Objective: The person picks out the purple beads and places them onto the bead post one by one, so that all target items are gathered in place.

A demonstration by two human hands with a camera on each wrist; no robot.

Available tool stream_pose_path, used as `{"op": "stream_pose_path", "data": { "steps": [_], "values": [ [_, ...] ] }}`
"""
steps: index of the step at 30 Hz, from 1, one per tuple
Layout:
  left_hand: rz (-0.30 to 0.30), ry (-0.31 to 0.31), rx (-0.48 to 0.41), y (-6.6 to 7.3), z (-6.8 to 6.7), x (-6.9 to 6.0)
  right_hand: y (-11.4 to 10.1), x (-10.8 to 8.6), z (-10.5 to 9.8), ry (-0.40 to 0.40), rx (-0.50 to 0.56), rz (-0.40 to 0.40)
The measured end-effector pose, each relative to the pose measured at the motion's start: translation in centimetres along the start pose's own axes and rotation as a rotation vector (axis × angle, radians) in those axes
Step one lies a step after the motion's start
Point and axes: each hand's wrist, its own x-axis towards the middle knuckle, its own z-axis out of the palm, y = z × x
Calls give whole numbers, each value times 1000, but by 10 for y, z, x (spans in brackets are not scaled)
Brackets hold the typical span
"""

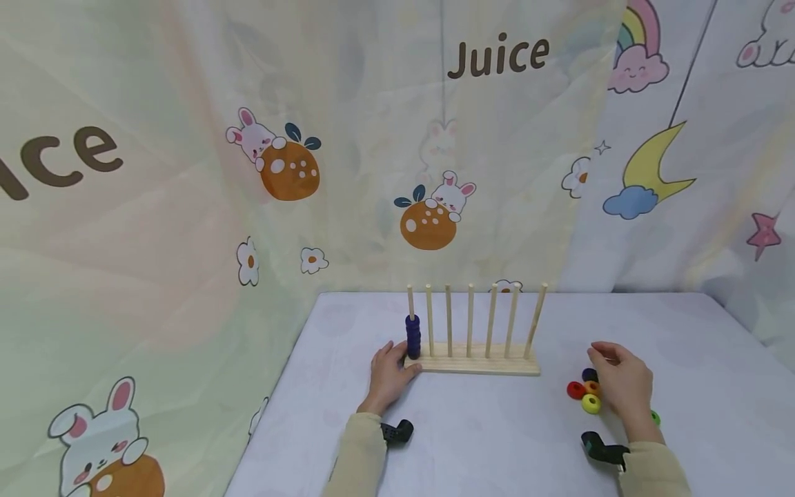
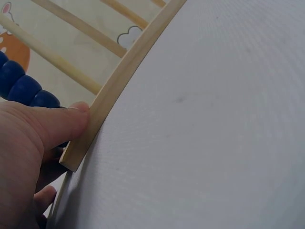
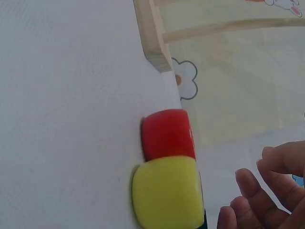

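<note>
A wooden peg rack (image 1: 470,364) stands on the table, with several upright pegs in a row. Several dark blue beads (image 1: 413,337) are stacked on its leftmost peg. My left hand (image 1: 388,376) grips the left end of the base, its thumb (image 2: 66,125) against the front edge; the other fingers are largely hidden. Right of the rack, my right hand (image 1: 624,386) hovers over loose beads, fingers loosely bent, with nothing visible between them. Beneath it lie a red bead (image 1: 575,390), a yellow bead (image 1: 591,404), an orange bead (image 1: 593,388) and a dark blue bead (image 1: 589,375).
A green bead (image 1: 655,417) is partly hidden behind the right wrist. Black wrist cameras jut inward from the left sleeve (image 1: 357,455) and right sleeve (image 1: 655,473). A printed curtain (image 1: 373,152) hangs behind the white table (image 1: 484,442).
</note>
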Motion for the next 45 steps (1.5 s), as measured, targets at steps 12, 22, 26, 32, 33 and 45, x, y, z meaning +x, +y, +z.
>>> {"op": "stream_pose_path", "data": {
  "steps": [12,22,26,32,33,45],
  "values": [
    [-19,-9,-5,2,2,1,23,10,-9,15,-36,122],
    [-13,-8,-5,4,1,1,31,12,-16,-24,-41,161],
    [-13,-7,0,3,1,1,35,13,-16,-79,-79,138],
    [-12,-4,3,2,1,0,32,11,-18,-116,-127,78],
    [-13,-5,1,2,1,0,32,11,-18,-117,-131,75],
    [-16,-6,14,1,1,0,33,10,-19,-143,-215,72]
  ]
}}
